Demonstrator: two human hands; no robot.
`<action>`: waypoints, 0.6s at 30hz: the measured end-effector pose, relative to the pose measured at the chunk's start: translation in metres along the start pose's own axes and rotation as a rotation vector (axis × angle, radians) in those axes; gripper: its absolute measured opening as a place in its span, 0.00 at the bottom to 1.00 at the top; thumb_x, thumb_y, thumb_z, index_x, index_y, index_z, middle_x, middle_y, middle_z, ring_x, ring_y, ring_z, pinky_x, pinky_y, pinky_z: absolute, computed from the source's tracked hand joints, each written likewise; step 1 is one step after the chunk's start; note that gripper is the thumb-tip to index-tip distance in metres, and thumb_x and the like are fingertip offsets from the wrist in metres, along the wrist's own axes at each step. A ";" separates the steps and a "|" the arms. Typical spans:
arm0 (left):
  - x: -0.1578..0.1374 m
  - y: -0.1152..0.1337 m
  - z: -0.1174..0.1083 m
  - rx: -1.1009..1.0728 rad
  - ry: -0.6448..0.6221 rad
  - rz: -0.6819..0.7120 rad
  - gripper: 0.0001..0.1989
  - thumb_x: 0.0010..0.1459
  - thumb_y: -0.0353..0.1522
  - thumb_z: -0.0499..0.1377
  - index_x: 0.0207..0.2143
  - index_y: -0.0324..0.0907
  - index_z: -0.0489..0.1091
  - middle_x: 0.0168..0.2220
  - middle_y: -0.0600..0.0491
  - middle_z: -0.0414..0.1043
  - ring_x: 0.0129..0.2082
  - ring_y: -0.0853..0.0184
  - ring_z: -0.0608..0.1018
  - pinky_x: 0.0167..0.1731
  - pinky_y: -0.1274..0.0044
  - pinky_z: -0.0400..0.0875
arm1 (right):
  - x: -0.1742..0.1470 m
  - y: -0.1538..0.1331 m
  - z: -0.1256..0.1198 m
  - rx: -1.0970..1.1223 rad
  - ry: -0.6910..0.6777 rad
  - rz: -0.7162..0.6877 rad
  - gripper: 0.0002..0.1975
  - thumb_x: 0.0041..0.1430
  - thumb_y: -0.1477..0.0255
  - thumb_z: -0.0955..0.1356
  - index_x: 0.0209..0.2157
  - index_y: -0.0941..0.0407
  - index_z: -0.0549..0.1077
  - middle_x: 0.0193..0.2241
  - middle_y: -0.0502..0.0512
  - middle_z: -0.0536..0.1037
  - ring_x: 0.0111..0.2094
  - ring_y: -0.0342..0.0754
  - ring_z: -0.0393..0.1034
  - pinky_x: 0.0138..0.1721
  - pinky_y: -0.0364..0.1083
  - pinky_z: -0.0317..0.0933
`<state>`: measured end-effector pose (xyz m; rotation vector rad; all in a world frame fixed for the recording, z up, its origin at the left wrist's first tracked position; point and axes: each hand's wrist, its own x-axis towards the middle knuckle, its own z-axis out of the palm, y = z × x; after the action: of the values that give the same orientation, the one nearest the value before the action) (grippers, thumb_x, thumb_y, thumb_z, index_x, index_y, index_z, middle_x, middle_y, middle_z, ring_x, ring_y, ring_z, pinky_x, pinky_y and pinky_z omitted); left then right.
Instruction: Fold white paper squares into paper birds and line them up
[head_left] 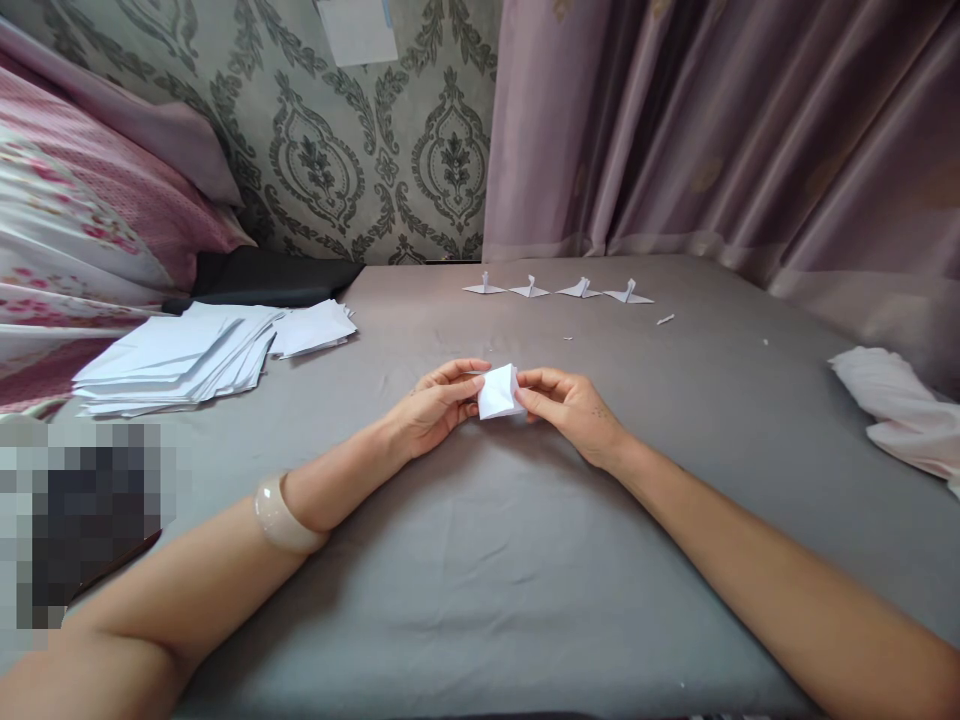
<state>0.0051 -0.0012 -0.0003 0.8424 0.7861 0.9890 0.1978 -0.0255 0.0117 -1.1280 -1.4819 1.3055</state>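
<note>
Between both hands, just above the grey cloth, is a small folded white paper (497, 391), roughly square with several layers. Its left edge is pinched by my left hand (444, 402), thumb on the near face and fingers behind. My right hand (566, 405) grips the right edge between thumb and index finger. A pale bangle (283, 515) circles my left forearm. Beyond the hands stands a row of several folded paper cranes (577, 288) with their wings spread.
Stacks of white paper (180, 355) and smaller sheets (315, 328) lie at the left, beside a black cloth (277, 275). A paper scrap (665, 320) lies right of the cranes. White fabric (900, 405) is bunched at the right edge. Curtains (637, 130) hang behind.
</note>
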 end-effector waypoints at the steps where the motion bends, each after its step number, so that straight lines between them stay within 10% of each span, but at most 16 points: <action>1: -0.001 -0.001 0.001 0.027 -0.002 0.021 0.09 0.50 0.28 0.66 0.36 0.40 0.73 0.36 0.52 0.74 0.34 0.70 0.75 0.36 0.77 0.70 | 0.000 0.001 0.001 -0.032 0.014 -0.001 0.14 0.50 0.65 0.70 0.39 0.56 0.77 0.35 0.54 0.79 0.35 0.46 0.70 0.35 0.46 0.63; 11: -0.021 -0.003 0.017 0.941 -0.115 0.475 0.35 0.45 0.39 0.70 0.54 0.45 0.63 0.51 0.45 0.64 0.47 0.61 0.68 0.45 0.70 0.66 | 0.002 0.004 0.005 -0.365 0.343 -0.197 0.05 0.44 0.69 0.71 0.23 0.55 0.74 0.37 0.53 0.67 0.33 0.44 0.64 0.35 0.47 0.60; 18: -0.021 -0.001 0.017 0.934 -0.071 0.575 0.18 0.55 0.34 0.61 0.48 0.43 0.66 0.49 0.46 0.67 0.48 0.62 0.70 0.49 0.69 0.64 | -0.004 -0.004 0.011 -0.331 0.220 -0.198 0.04 0.50 0.69 0.68 0.26 0.55 0.73 0.29 0.50 0.72 0.29 0.43 0.64 0.31 0.45 0.59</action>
<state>0.0129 -0.0252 0.0102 1.9798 0.9743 1.0667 0.1879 -0.0326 0.0149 -1.2523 -1.6323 0.7920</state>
